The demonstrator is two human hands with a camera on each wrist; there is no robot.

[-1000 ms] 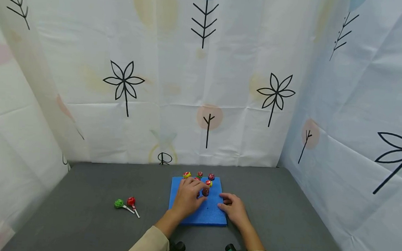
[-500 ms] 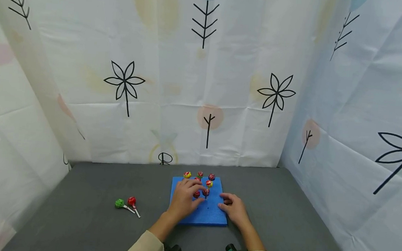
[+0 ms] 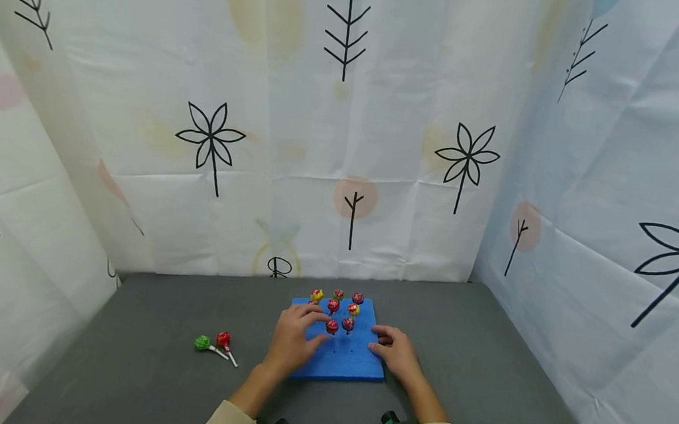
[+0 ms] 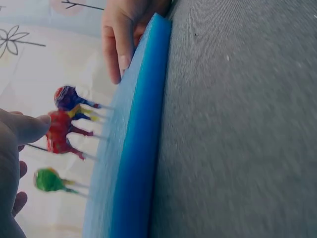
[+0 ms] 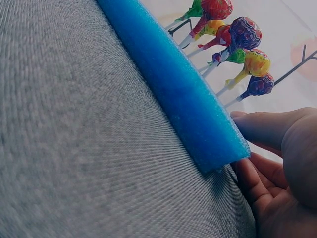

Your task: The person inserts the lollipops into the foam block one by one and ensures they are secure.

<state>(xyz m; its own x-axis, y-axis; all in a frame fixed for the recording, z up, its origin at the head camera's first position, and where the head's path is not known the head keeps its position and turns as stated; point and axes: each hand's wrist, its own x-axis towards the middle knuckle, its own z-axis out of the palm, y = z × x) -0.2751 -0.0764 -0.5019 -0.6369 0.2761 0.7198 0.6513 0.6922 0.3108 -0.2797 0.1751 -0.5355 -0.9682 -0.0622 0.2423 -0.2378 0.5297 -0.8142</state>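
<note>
A blue foam board point(image 3: 357, 368) lies on the grey table with several wrapped lollipops standing in it on their sticks. My left hand point(image 3: 290, 338) is beside them at the left, thumb and fingers spread with nothing between them. Nearest to it stands a red lollipop point(image 3: 332, 326); a dark purple lollipop point(image 5: 245, 33) and a yellow one point(image 5: 257, 63) show clearly in the right wrist view. At the board's right edge my right hand point(image 3: 396, 356) grips the foam, thumb on top and fingers at the side. The left hand partly hides the back-left lollipops.
A loose green lollipop point(image 3: 203, 343) and a loose red lollipop point(image 3: 223, 340) lie on the grey table point(image 3: 141, 369) left of the board. Small holes show in the board's front part. Patterned white curtains point(image 3: 297, 135) enclose the table at the back and sides.
My left hand has drawn back leftward from the lollipops, uncovering the red and dark ones that stand in the board. The right hand has stayed at the board's edge.
</note>
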